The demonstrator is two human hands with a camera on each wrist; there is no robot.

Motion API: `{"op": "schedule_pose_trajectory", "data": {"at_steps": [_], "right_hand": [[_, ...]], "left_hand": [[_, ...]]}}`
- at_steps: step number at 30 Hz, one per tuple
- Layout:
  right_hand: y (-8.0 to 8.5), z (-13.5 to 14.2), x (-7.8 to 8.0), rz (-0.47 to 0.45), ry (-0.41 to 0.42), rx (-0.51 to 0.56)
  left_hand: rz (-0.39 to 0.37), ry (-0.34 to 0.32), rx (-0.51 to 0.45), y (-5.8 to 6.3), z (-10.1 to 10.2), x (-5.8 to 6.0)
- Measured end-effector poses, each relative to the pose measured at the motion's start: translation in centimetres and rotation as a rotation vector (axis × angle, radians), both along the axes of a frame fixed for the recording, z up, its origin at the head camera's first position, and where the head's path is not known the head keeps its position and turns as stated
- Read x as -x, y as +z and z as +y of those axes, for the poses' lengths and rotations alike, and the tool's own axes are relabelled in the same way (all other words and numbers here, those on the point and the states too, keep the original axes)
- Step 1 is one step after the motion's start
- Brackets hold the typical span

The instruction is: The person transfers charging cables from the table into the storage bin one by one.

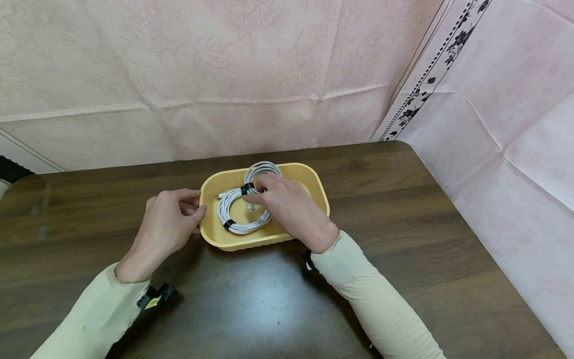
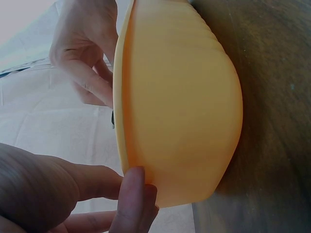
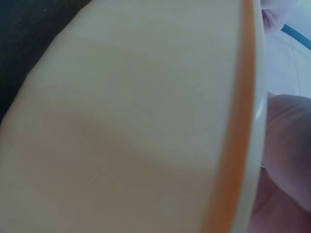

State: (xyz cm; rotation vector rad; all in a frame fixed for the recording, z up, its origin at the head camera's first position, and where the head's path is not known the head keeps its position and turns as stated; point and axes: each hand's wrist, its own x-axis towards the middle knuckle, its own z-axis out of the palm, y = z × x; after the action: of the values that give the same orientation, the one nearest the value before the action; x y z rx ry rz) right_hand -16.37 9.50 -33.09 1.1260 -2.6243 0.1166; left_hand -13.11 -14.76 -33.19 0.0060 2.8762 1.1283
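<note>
A yellow plastic tub (image 1: 307,175) stands on the table, with two coils of light cable in it. The lower cable coil (image 1: 222,213) lies on the tub's floor, bound by a black tie. Overlapping it and reaching over the far rim is the upper cable coil (image 1: 261,166), also with a black strap. My right hand (image 1: 293,207) grips this upper coil, its fingertips partly hidden. At the tub's left end, my left hand (image 1: 166,222) pinches the rim; its fingers (image 2: 131,194) show against the outer wall in the left wrist view.
The brown wooden table (image 1: 394,259) extends around the tub. Behind it hangs a pink floral covering (image 1: 251,65), and a pale one (image 1: 515,124) is at the right. The tub's wall (image 3: 136,107) fills most of the right wrist view.
</note>
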Motion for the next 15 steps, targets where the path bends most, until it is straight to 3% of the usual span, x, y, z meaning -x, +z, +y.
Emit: {"op": "schedule_pose_trajectory", "data": {"at_steps": [15], "right_hand": [[-0.37,-0.4,0.08,0.057,0.068,0.014]], "left_hand": [[0.001,0.001,-0.001,0.01,-0.01,0.03]]}}
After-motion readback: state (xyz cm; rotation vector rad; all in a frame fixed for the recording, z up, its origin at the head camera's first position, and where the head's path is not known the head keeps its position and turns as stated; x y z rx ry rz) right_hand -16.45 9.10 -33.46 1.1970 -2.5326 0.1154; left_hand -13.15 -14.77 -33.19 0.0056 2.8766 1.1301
